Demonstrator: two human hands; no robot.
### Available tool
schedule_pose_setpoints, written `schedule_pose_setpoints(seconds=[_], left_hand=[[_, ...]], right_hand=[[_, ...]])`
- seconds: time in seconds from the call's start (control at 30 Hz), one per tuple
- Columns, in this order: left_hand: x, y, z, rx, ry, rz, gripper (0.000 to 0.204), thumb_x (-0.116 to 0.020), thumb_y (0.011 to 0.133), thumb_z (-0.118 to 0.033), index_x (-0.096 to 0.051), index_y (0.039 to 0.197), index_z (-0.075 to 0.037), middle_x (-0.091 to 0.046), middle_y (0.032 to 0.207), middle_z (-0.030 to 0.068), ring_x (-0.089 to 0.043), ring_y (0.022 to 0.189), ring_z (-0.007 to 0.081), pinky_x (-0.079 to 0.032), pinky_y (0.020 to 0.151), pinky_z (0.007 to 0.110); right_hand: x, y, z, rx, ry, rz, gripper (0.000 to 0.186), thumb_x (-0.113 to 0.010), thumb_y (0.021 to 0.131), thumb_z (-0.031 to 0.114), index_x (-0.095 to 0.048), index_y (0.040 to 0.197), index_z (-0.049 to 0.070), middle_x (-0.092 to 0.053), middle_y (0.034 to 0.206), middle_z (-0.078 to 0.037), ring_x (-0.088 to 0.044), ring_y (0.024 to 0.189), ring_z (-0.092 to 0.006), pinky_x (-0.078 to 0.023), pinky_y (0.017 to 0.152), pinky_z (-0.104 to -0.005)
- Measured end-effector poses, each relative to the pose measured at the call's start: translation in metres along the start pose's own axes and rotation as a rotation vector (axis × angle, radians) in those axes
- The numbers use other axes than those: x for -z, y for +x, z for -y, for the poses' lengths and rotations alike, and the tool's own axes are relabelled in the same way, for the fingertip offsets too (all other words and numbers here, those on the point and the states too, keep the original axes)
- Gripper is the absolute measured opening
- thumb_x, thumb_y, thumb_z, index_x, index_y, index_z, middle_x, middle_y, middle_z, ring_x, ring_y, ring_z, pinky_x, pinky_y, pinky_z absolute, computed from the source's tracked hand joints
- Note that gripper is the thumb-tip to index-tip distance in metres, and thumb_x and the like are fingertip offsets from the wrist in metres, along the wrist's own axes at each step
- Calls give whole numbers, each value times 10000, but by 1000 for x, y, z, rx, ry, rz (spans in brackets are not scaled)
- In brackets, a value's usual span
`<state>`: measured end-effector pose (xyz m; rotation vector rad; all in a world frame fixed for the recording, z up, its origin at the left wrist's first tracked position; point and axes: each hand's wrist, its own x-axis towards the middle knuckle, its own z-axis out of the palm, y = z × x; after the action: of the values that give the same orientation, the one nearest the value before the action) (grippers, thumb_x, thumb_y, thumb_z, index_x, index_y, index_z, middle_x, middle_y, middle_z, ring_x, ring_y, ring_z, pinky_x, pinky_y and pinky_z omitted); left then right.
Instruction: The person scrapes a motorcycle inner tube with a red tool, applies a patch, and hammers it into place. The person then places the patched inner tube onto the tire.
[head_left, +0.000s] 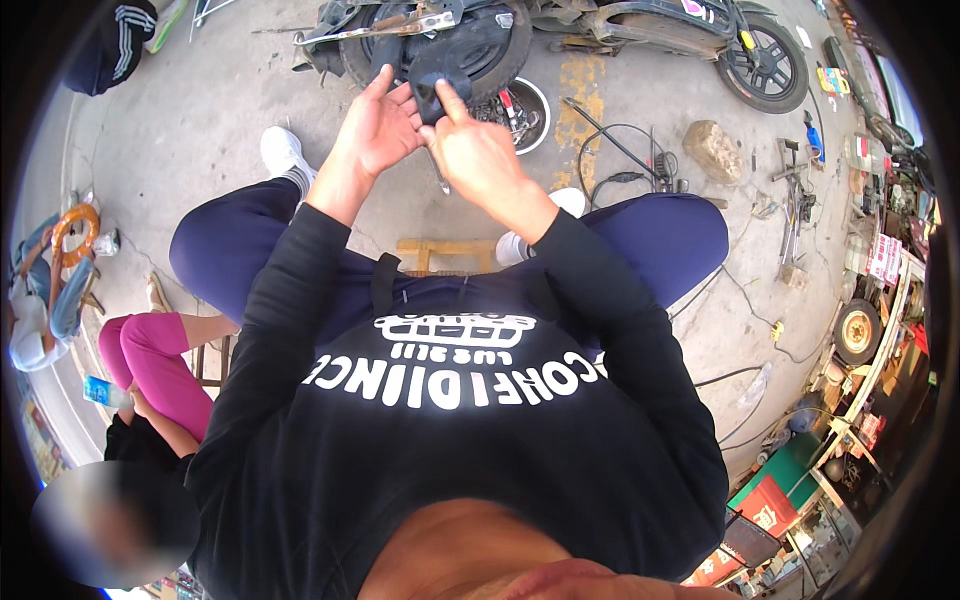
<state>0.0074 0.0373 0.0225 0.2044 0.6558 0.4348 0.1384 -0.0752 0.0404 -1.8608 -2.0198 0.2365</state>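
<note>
In front of me, by the motorcycle's wheel point(500, 55), is a dark rounded part point(428, 72), smooth and black. My right hand point(478, 155) is closed at its lower edge, with the index finger laid along its face and the thumb below. Palm up, my left hand point(378, 130) is beside it, thumb stretched out and fingers apart, the fingertips close to the part's left edge. A slim metal tool point(441, 175) shows just below my hands; whether it is held or lies on the ground I cannot tell.
A round metal bowl point(543, 112) of tools and small parts sits right of the wheel. Farther right are a black hose point(610, 140), a stone point(713, 152) and metal tools point(793, 190). A low wooden stool point(440, 250) is under me. At left sits a person in pink trousers point(150, 345).
</note>
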Motion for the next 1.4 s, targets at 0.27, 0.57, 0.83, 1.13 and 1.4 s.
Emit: schedule_pose_setpoints(seconds=[0.27, 0.57, 0.83, 1.13, 1.4], left_hand=[[4, 0, 1, 15, 30, 45, 670, -334, 994, -559, -455, 1337, 4, -557, 1315, 143, -546, 1204, 309, -381, 1058, 483], [7, 2, 6, 7, 34, 9, 650, -350, 994, -552, -494, 1307, 0, -581, 1288, 132, -573, 1162, 289, -421, 1012, 471], [6, 2, 5, -15, 72, 17, 658, -358, 990, -561, -475, 1323, -6, -580, 1291, 123, -592, 1131, 273, -433, 984, 457], [11, 5, 6, -19, 86, -12, 689, -359, 980, -584, -486, 1309, 8, -580, 1284, 135, -578, 1156, 295, -413, 1020, 492], [10, 5, 9, -16, 77, -2, 668, -387, 982, -562, -467, 1325, 6, -575, 1295, 121, -582, 1143, 275, -437, 1004, 439]], right_hand=[[1, 10, -5, -16, 4, 26, 333, -574, 909, 271, -659, 765, -17, -537, 1274, -318, -682, 599, -287, -547, 535, -400], [-5, 4, -5, 11, -10, -2, 327, -573, 904, 250, -642, 729, -18, -554, 1256, -308, -676, 591, -300, -546, 535, -395], [-8, 5, -6, 13, -10, -4, 328, -572, 905, 248, -657, 740, -23, -558, 1261, -294, -675, 591, -292, -542, 528, -389], [-3, -3, 3, 23, -17, 32, 319, -568, 922, 234, -654, 764, -29, -580, 1258, -247, -658, 570, -320, -545, 544, -397], [-3, -7, 3, 1, 30, 55, 348, -565, 912, 267, -662, 756, -29, -567, 1263, -276, -671, 601, -326, -544, 565, -407]])
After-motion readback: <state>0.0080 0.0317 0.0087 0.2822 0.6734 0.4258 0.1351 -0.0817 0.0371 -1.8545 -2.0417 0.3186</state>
